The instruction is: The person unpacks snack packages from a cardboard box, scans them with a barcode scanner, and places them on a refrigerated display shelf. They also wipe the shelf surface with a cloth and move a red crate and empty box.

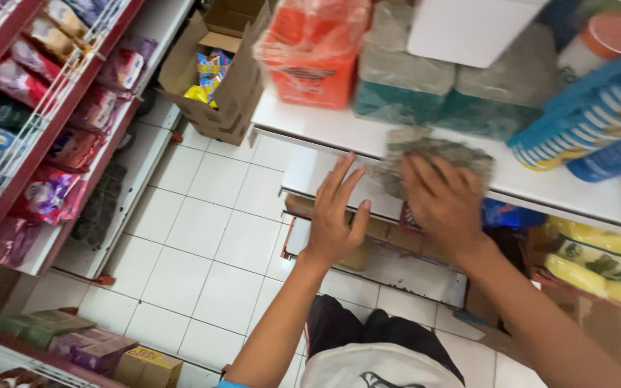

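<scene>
My right hand [445,202] presses a grey, dirty cloth [433,154] against the front edge of a white shelf [325,126]. My left hand [336,212] hovers just left of it with its fingers spread, holding nothing, over a lower white shelf board [310,172]. Both arms reach up from the bottom of the view.
On the white shelf stand an orange plastic-wrapped pack [314,50], grey-green packs [400,68] and blue striped packages [598,122]. An open cardboard box [217,68] with colourful packets sits on the white tiled floor [203,230]. Red racks of snack bags [52,122] line the left side.
</scene>
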